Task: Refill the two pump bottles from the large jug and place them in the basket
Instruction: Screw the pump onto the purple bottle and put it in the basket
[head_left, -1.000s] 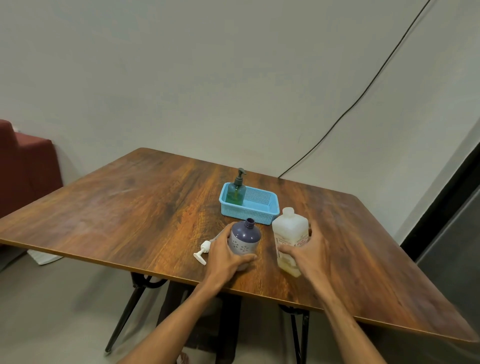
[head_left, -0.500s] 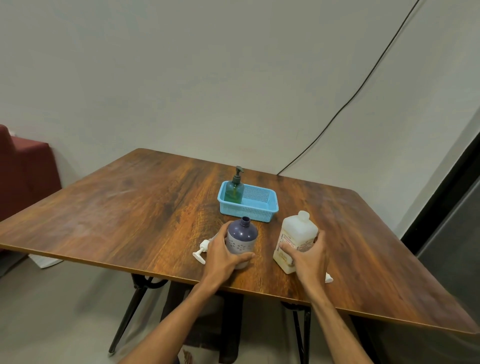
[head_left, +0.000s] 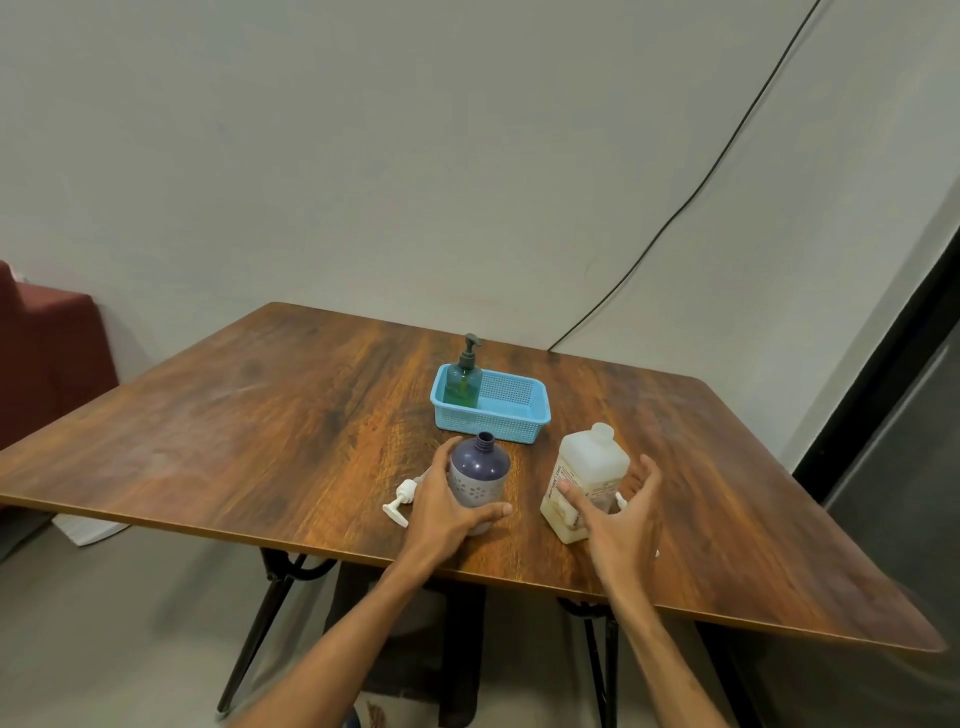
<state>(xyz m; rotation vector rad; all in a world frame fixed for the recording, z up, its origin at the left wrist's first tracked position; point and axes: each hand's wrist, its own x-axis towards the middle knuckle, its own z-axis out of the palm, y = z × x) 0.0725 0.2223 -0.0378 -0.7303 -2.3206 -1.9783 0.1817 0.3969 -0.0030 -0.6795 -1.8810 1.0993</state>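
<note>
Head view:
- Left grip (head_left: 447, 512) is wrapped round the lower body of the purple bottle (head_left: 478, 473), thumb across the front. The bottle stands upright on the counter (head_left: 249, 415) with its neck open and no pump fitted.
- White pump head (head_left: 400, 503) lies flat just left of that grip, partly hidden behind it and close to the near counter edge.
- Right grip (head_left: 618, 514) is released, fingers spread and holding nothing. It sits at the near right side of the jug (head_left: 587, 478). The thumb overlaps the label, but I can't tell if it touches.
- The jug stands upright to the right of the purple bottle, with a clear gap between them.
- Basket (head_left: 488, 430) sits just beyond the purple bottle, not touching it. The green pump bottle (head_left: 462, 382) stands in its left end and the right half is free.
- Edges: the purple bottle, jug and pump head all sit toward the near edge. Both forearms cross that edge.
- Room: there is wide bare wood left of the basket, more to the right of the jug, and a strip behind the basket up to the wall.
- A black cable (head_left: 675, 218) runs down the wall to the far edge of the counter.

Against 0.5 s ago:
- The right grip was clasped on the jug and has now let go and opened.
- The jug was tipped then and now stands square.
- The left grip and the purple bottle are unchanged.
</note>
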